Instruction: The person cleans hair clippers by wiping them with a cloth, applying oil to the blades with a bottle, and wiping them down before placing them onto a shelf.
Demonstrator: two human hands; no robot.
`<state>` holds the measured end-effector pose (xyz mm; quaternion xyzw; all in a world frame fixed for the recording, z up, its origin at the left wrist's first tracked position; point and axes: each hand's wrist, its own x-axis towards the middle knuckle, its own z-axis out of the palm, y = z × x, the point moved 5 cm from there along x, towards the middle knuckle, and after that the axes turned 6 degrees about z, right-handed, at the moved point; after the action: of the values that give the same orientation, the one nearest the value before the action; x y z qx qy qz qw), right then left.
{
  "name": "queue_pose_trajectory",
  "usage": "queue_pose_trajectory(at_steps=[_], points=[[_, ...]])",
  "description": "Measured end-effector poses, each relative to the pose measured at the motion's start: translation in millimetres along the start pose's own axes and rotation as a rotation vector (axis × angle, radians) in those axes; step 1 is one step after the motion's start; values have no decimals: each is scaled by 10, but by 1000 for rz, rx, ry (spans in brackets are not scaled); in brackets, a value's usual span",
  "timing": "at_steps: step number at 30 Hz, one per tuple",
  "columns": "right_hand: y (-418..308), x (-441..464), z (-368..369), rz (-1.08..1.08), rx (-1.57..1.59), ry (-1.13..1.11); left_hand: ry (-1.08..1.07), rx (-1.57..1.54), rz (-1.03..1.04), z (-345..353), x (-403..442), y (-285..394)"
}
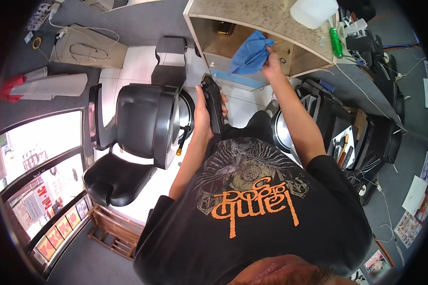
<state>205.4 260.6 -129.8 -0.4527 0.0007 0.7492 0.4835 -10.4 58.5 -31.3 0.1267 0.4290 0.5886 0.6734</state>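
My left hand [205,114] is closed around a black hair clipper [213,102], its blade end pointing up and away from me. The thumb lies along one side of the clipper and the fingertips show on the other. Up and to the right, my right hand [272,65] pinches a blue cloth [250,53] by its corner. The cloth hangs bunched in front of the open shelf of a cabinet [202,28], apart from the clipper.
Black barber chairs stand at left [140,121] and right [318,102]. On the speckled countertop [252,12] are a white container [314,12] and a green-handled tool [336,42]. Cords hang along the right side. A wooden rack [114,232] sits below the windows.
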Motion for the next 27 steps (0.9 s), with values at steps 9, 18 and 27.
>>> queue_pose_trajectory(at_steps=[9,18,27], points=[[183,-741,-500,-672,-515,340,-158,68,-72,151,-17,-148],[-1486,-3215,1002,-1815,-815,-47,-219,161,-94,185,62,-194],[-3130,-2830,1849,-1399,-1591,261,-263,200,-132,231,-78,-179]])
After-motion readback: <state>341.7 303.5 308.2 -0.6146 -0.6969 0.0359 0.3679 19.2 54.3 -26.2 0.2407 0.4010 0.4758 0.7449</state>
